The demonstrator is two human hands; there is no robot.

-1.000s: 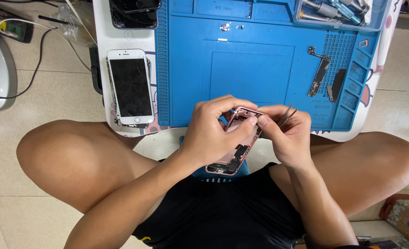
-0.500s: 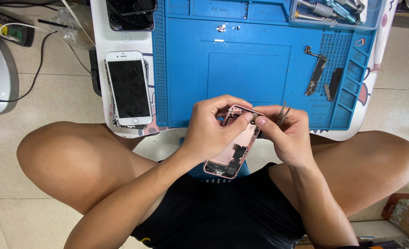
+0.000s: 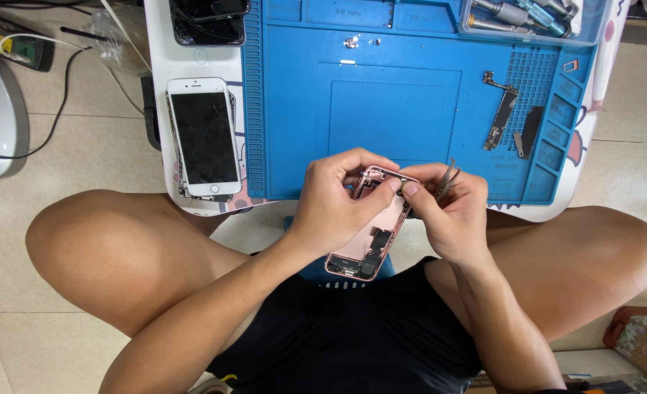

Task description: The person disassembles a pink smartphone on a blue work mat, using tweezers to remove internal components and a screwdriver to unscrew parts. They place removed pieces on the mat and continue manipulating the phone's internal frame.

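Pink metal marks the opened phone housing, which is held above the lap, just short of the table's near edge, with its exposed inside turned up. It is gripped by the left hand, whose fingers are closed round its left side and top corner. The right hand is set against the housing's upper right corner, thumb and forefinger pinched there, while a pair of metal tweezers is tucked in the same hand, tips pointing away. Beyond the hands, a blue work mat is laid on the white table. On its right part a loose circuit board and a small dark part are seen. Left of the mat a white phone screen is lying face up. Farthest off, a tray of screwdrivers is placed at the mat's top right.
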